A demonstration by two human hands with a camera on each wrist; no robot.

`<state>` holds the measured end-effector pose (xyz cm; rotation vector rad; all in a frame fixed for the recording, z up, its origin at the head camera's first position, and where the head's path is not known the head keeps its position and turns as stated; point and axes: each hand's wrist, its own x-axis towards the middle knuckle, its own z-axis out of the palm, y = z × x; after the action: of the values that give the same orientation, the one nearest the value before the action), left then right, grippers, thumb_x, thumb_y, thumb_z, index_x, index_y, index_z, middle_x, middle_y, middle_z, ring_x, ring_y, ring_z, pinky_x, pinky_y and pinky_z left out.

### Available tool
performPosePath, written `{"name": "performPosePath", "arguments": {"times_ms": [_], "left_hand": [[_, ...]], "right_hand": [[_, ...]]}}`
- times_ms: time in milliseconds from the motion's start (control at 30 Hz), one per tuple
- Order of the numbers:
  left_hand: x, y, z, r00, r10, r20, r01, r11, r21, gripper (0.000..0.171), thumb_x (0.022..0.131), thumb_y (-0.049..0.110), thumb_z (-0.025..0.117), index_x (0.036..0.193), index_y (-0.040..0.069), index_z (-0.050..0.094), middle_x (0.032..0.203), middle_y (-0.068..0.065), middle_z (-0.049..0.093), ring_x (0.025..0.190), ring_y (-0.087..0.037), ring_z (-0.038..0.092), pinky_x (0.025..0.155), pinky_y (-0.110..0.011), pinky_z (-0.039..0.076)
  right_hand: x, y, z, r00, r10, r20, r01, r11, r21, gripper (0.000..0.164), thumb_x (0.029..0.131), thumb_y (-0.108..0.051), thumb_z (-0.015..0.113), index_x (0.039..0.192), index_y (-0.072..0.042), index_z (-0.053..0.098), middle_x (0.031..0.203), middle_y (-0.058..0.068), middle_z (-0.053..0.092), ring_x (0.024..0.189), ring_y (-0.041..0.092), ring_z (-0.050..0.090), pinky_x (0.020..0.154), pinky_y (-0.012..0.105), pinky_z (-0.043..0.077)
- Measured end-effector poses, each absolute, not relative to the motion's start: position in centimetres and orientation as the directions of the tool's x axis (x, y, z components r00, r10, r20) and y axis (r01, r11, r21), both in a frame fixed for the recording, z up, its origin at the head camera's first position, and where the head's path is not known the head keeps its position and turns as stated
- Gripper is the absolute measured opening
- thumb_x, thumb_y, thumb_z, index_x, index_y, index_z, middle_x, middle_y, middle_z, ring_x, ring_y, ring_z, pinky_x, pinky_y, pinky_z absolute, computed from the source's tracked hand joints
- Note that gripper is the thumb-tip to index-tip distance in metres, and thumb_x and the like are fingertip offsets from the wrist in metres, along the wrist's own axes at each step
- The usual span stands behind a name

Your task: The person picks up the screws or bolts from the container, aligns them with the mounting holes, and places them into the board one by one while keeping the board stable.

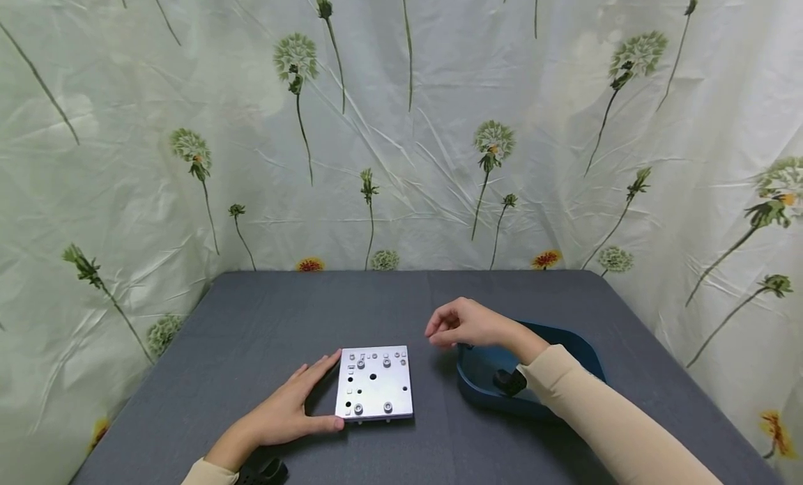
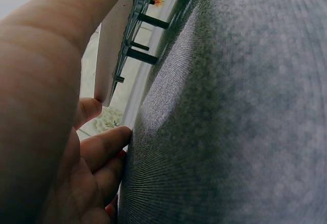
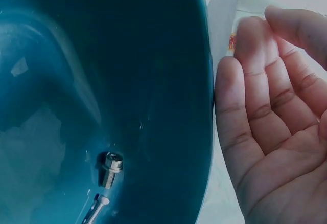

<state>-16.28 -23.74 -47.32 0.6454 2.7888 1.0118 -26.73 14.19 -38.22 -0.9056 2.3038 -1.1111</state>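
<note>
A square silver metal plate (image 1: pixel 392 387) with holes, small slots and several socket-head screws lies on the dark table. My left hand (image 1: pixel 282 410) holds its left edge, thumb at the near corner and index finger at the far corner. Threaded screw ends (image 2: pixel 142 56) stick out under the plate in the left wrist view. To the right, my right hand (image 1: pixel 472 323) hovers at the left rim of a blue bin (image 1: pixel 488 398), fingers loosely bent, thumb near the fingertips. Nothing shows in it. Inside the bin lie a socket-head screw (image 3: pixel 112 169) and another screw (image 3: pixel 96 208).
Dark grey cloth covers the table (image 1: pixel 326 300). Behind it and along both sides hangs a pale curtain (image 1: pixel 401 157) with a dandelion print. Over the bin reaches the right forearm, in a beige sleeve (image 1: pixel 602 408) with a black wrist camera (image 1: pixel 509 381).
</note>
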Motion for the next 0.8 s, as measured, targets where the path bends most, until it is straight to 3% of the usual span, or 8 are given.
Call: {"name": "performPosePath", "arguments": {"times_ms": [167, 367, 600, 800], "left_hand": [[-16.3, -23.8, -47.2, -0.907, 0.42, 0.034, 0.343, 0.688, 0.64, 0.112, 0.083, 0.061, 0.087, 0.172, 0.023, 0.03, 0.173, -0.014, 0.039, 0.16, -0.045, 0.036, 0.13, -0.073, 0.018], [-16.3, -23.7, -47.3, -0.904, 0.425, 0.045, 0.358, 0.694, 0.625, 0.112, 0.083, 0.061, 0.087, 0.171, 0.022, 0.031, 0.173, -0.014, 0.04, 0.159, -0.045, 0.037, 0.13, -0.072, 0.02], [-16.3, -23.6, -47.0, -0.905, 0.426, 0.018, 0.339, 0.692, 0.637, 0.113, 0.083, 0.062, 0.086, 0.172, 0.021, 0.029, 0.173, -0.016, 0.038, 0.16, -0.047, 0.035, 0.131, -0.073, 0.018], [-16.4, -23.5, -47.2, -0.909, 0.417, -0.001, 0.317, 0.692, 0.648, 0.114, 0.083, 0.062, 0.086, 0.172, 0.022, 0.029, 0.174, -0.016, 0.037, 0.161, -0.047, 0.033, 0.131, -0.074, 0.017]], "right_hand": [[-26.8, 14.6, -38.1, -0.706, -0.703, -0.083, -0.381, 0.476, -0.792, 0.022, 0.104, -0.016, 0.071, 0.113, 0.003, 0.076, 0.09, 0.028, 0.073, 0.079, 0.041, 0.067, 0.068, 0.041, 0.06], [-26.8, 15.1, -38.2, -0.697, -0.713, -0.073, -0.385, 0.459, -0.801, 0.022, 0.104, -0.016, 0.072, 0.114, 0.003, 0.076, 0.088, 0.024, 0.073, 0.078, 0.039, 0.065, 0.071, 0.043, 0.061], [-26.7, 15.9, -38.1, -0.713, -0.697, -0.079, -0.374, 0.473, -0.798, 0.022, 0.105, -0.018, 0.071, 0.114, 0.001, 0.076, 0.089, 0.024, 0.074, 0.082, 0.044, 0.067, 0.068, 0.04, 0.059], [-26.7, 16.7, -38.0, -0.733, -0.674, -0.091, -0.342, 0.48, -0.808, 0.023, 0.104, -0.018, 0.072, 0.115, 0.002, 0.075, 0.085, 0.011, 0.075, 0.084, 0.045, 0.068, 0.073, 0.044, 0.062]]}}
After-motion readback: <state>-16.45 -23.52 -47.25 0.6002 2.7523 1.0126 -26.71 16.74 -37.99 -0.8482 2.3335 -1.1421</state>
